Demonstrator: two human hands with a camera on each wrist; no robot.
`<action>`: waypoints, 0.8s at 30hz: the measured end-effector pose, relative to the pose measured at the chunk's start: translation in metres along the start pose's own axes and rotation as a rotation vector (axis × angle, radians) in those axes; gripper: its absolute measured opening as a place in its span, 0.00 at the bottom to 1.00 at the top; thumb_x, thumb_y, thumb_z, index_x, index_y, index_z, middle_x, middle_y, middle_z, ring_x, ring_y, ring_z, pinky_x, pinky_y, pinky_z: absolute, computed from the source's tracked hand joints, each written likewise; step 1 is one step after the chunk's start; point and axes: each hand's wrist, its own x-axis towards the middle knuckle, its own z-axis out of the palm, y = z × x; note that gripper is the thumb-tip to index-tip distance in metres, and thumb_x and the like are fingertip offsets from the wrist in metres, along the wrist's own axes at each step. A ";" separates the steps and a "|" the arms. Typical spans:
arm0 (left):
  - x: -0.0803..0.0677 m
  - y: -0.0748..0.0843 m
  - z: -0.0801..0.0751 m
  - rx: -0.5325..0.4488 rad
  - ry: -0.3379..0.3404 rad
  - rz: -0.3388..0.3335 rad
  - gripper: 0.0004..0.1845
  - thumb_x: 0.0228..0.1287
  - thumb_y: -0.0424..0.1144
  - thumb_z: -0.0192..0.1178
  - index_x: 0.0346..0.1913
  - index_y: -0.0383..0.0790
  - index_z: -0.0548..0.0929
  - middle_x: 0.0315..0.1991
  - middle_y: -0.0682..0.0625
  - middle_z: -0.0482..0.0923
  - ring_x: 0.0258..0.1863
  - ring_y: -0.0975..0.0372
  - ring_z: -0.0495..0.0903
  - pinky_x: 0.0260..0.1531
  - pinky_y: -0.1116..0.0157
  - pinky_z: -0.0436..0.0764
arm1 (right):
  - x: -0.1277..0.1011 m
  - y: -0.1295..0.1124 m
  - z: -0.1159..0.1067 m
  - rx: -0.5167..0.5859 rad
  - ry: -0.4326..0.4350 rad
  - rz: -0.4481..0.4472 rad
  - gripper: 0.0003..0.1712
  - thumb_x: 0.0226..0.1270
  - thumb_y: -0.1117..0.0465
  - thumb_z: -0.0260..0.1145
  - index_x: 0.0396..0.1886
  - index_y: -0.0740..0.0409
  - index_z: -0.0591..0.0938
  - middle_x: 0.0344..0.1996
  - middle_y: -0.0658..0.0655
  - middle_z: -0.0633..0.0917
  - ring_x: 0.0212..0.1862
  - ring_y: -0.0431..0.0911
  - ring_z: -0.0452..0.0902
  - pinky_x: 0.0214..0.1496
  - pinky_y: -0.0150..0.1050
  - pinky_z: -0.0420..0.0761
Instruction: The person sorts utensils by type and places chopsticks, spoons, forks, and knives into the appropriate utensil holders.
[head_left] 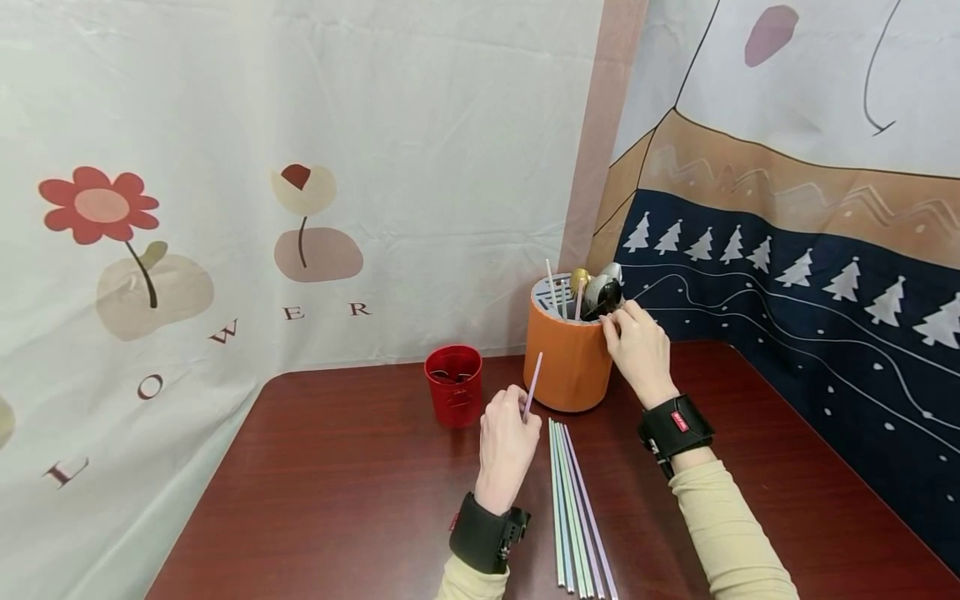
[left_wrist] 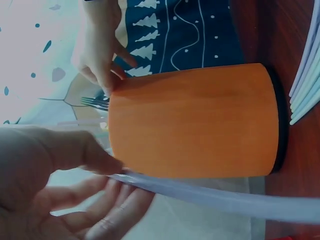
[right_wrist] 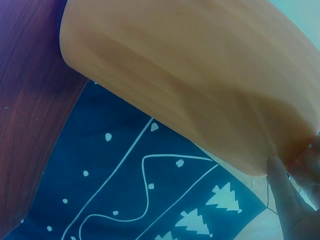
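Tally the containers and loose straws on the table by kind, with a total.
Orange holder: 1
Red cup: 1
Straw held in left hand: 1
Straws lying flat on the table: about 5; they overlap
Total: about 8

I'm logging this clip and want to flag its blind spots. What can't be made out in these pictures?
- Red cup: contents too small and dark in the head view.
- Orange holder: its wall hides the stems of the utensils inside.
- Right hand: fingertips sit at the holder's rim; head view cannot show what they pinch, and the right wrist view is cut off by its edge.
- Straw held by the left hand: blurred in the left wrist view.
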 end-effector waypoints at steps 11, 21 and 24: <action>0.002 0.008 -0.005 -0.170 0.194 0.120 0.06 0.58 0.30 0.64 0.39 0.36 0.82 0.34 0.46 0.83 0.32 0.59 0.82 0.38 0.65 0.84 | 0.001 -0.001 0.000 0.001 -0.004 0.005 0.13 0.65 0.61 0.63 0.23 0.64 0.81 0.27 0.58 0.76 0.24 0.54 0.73 0.21 0.49 0.73; 0.000 0.013 -0.012 -0.314 0.344 0.253 0.06 0.58 0.29 0.64 0.39 0.36 0.82 0.36 0.46 0.82 0.35 0.60 0.83 0.40 0.68 0.83 | 0.000 0.000 0.001 0.004 0.008 0.002 0.13 0.64 0.61 0.64 0.22 0.65 0.80 0.26 0.59 0.77 0.25 0.55 0.73 0.21 0.49 0.73; 0.000 0.015 -0.012 -0.329 0.386 0.301 0.06 0.57 0.29 0.65 0.38 0.36 0.82 0.36 0.45 0.82 0.35 0.61 0.83 0.40 0.70 0.83 | 0.000 0.000 0.001 0.002 0.005 0.004 0.13 0.64 0.61 0.63 0.22 0.64 0.81 0.27 0.59 0.77 0.25 0.54 0.73 0.22 0.49 0.73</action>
